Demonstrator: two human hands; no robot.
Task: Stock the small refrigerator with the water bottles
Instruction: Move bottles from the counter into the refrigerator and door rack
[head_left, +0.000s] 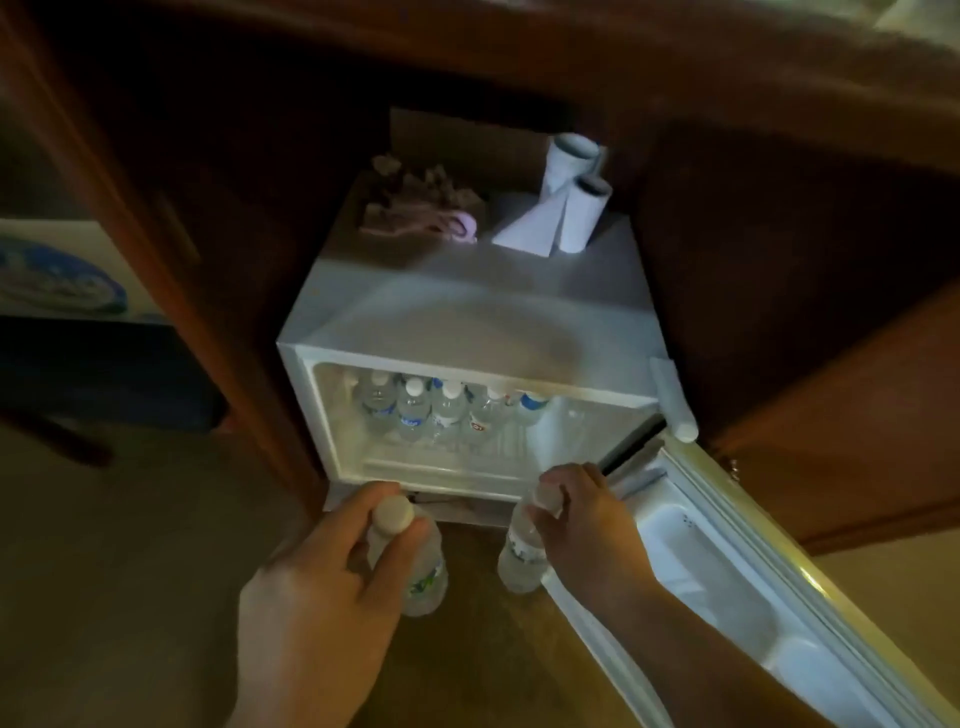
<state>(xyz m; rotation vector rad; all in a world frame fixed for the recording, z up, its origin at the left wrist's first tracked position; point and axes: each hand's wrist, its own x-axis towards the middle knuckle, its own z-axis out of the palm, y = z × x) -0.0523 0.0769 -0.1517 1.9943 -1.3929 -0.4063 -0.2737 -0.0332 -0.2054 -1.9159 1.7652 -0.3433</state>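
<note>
A small white refrigerator (467, 312) stands open inside a dark wooden cabinet. Several clear water bottles (447, 410) with white caps stand in a row on its lit shelf. Its door (727, 561) swings out to the right. In front of the fridge, my left hand (322, 587) grips the neck of one upright water bottle (428, 582). My right hand (582, 519) grips the neck of a second upright bottle (519, 556), close to the door's inner edge. Both bottles are low, near the floor just below the fridge opening.
On top of the fridge lie a pinkish bundle (421, 218) and two white paper rolls (571, 197). A wooden cabinet door (857, 415) stands open at right. Cabinet side panel (171, 270) is at left; tan floor (130, 571) spreads at lower left.
</note>
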